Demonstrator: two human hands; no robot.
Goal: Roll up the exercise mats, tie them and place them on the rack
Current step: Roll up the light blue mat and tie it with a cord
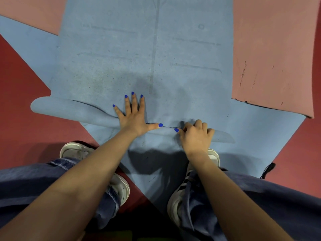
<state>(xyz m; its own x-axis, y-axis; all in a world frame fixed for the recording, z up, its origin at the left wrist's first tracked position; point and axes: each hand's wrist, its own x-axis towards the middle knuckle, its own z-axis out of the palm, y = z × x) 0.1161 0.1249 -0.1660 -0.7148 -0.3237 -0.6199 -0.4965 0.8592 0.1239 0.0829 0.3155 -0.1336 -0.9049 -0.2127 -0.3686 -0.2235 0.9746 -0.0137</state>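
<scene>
Blue foam is what we work with: the blue mat [147,49] lies flat on the floor in front of us, running away from our feet, and its near end is turned over into a low, loose roll [73,110] that crosses the picture at an angle. On the left this roll is thicker and sticks out past the edge of the mat; toward the right it becomes thin and flat.

Our left hand [134,115] rests on the roll with fingers straight and spread, pressing down and gripping nothing. Our right hand [197,134] has its fingers curled over the thin right part of the roll, and the thumb seems to pinch the folded edge.

We judge the mat soft, light and springy. It bends easily, but it probably wants to open again, so both hands must hold it down. The surface looks matte and a little dusty, so we think it will not slip much. The best hold, in our opinion, is on top of the roll, hands well apart, so both ends turn together. Now the roll is uneven, and it may become a cone.

A second blue mat [260,136] lies beneath, and a pink mat [274,49] is at the right.
</scene>
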